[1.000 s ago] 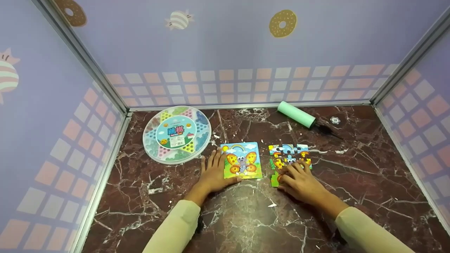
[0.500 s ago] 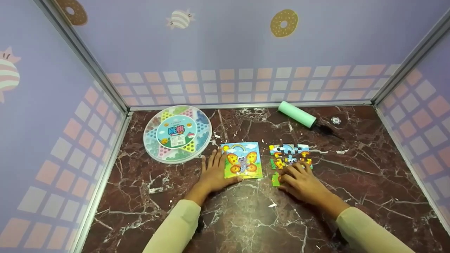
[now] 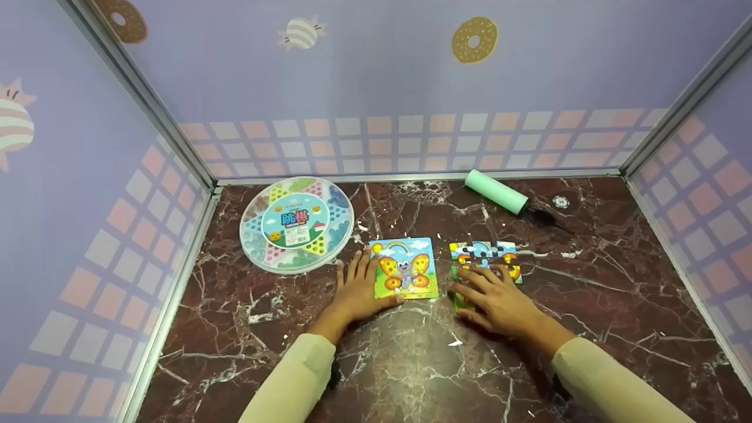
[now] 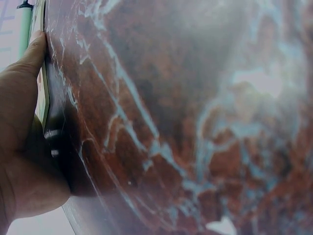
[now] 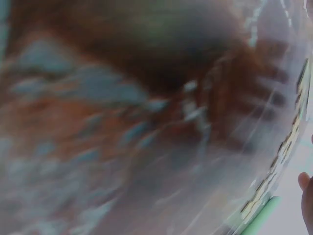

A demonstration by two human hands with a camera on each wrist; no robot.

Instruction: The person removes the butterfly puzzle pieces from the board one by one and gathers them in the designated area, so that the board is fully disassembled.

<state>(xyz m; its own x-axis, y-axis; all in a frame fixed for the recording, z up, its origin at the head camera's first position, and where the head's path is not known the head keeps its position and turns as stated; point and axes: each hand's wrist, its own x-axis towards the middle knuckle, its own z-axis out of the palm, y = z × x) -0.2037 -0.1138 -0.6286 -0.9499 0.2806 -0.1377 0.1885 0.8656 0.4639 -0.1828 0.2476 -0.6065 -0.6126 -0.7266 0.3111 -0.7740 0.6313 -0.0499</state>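
My left hand [image 3: 356, 295] rests at the left edge of a square butterfly picture board [image 3: 406, 267], fingers straight along its side and thumb at its lower edge. In the left wrist view the thumb [image 4: 32, 54] lies against the board's thin edge. To the right of the board, a small jigsaw puzzle [image 3: 506, 249] lies in loosely joined pieces. My right hand [image 3: 498, 301] is spread over its lower part with the fingers extended, hiding several pieces. A green corner piece [image 3: 460, 302] shows between the fingers. In the right wrist view the pieces [image 5: 281, 154] appear edge-on.
A round Chinese checkers set [image 3: 295, 226] lies at the back left. Toward the back right are a mint-green cylinder [image 3: 497, 191] with a dark tapered end and a small round chip [image 3: 560, 202]. Patterned walls [image 3: 376, 141] enclose the marbled tabletop [image 3: 399, 364].
My right hand's fingers, bent over the lower pieces before, are now spread and reach further left over the puzzle. The left hand and the board stay where they were.
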